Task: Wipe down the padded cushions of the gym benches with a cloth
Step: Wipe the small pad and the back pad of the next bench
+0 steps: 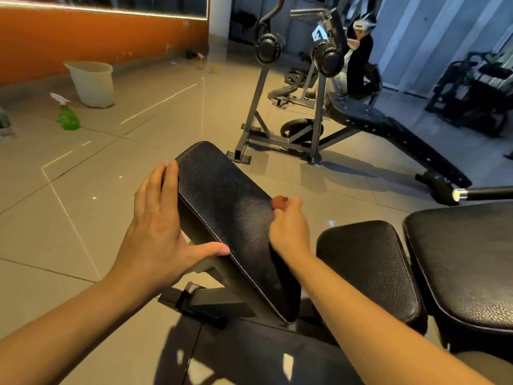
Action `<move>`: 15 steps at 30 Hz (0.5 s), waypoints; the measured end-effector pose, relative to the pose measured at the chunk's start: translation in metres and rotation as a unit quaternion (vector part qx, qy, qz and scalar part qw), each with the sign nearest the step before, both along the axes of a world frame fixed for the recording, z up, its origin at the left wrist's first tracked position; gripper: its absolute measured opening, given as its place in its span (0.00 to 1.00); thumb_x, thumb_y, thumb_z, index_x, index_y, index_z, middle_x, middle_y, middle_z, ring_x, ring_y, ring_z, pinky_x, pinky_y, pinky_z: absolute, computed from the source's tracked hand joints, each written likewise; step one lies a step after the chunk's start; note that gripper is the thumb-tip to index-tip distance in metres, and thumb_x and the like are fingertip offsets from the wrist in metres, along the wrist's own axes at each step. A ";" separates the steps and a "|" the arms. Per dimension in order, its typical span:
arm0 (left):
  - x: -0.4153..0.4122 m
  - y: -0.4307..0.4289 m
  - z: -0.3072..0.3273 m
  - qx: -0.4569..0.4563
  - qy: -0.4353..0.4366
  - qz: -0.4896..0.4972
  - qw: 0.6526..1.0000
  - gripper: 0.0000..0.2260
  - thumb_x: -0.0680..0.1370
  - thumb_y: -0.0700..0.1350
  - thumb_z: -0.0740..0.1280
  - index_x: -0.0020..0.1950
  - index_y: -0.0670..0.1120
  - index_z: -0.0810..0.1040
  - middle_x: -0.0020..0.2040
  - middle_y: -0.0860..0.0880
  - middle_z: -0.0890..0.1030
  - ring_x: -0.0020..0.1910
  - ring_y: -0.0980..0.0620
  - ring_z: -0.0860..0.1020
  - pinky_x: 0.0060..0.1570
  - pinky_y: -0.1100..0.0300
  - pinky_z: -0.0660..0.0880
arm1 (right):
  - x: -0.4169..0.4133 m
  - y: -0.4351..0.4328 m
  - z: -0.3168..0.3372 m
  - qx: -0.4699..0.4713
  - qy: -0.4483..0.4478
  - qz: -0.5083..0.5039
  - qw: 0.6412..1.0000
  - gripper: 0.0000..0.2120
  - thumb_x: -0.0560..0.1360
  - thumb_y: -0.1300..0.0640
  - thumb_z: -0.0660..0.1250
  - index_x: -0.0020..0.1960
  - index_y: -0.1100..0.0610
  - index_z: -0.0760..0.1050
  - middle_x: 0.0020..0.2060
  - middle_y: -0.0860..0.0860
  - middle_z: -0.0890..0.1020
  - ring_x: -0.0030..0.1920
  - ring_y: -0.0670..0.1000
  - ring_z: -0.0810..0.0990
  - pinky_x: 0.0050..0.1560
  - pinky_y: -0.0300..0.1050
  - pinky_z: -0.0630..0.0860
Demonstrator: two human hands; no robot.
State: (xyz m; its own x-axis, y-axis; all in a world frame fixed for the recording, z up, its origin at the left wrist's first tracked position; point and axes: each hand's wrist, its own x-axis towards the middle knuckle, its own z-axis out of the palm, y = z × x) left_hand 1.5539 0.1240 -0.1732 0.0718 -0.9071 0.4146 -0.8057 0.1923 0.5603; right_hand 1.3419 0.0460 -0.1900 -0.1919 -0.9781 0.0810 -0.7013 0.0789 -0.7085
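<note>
black cushion (230, 218), tilted: left hand (158, 226) flat, fingers straight, against its left edge; right hand (288, 229) pinching reddish cloth (279, 202) at its right edge.

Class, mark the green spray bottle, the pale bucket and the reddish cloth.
green spray bottle (69, 120): head view, its body.
pale bucket (93, 84): head view, its side wall.
reddish cloth (278, 202): head view, the bunched part that shows.
</note>
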 end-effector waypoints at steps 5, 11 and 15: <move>-0.001 -0.001 0.000 -0.001 -0.008 0.003 1.000 0.65 0.57 0.75 0.70 0.84 0.49 0.45 0.83 0.47 0.51 0.81 0.43 0.52 0.76 0.39 0.60 | 0.033 0.019 0.011 -0.111 -0.036 0.200 0.973 0.05 0.85 0.54 0.58 0.60 0.50 0.64 0.56 0.52 0.79 0.53 0.53 0.79 0.51 0.53 0.78; 0.001 0.000 -0.001 0.002 -0.001 0.001 1.000 0.65 0.57 0.75 0.70 0.84 0.50 0.43 0.83 0.48 0.49 0.82 0.46 0.49 0.77 0.43 0.56 | -0.002 -0.023 0.000 0.024 -0.011 -0.041 0.999 0.13 0.85 0.58 0.56 0.68 0.59 0.62 0.55 0.57 0.79 0.55 0.59 0.80 0.55 0.58 0.78; 0.000 -0.002 -0.001 0.000 -0.003 0.007 1.000 0.65 0.56 0.75 0.70 0.84 0.49 0.44 0.83 0.47 0.51 0.81 0.44 0.51 0.77 0.42 0.57 | 0.064 -0.012 0.038 -0.099 -0.066 0.143 0.983 0.06 0.85 0.56 0.58 0.61 0.53 0.65 0.52 0.53 0.78 0.50 0.54 0.78 0.47 0.52 0.75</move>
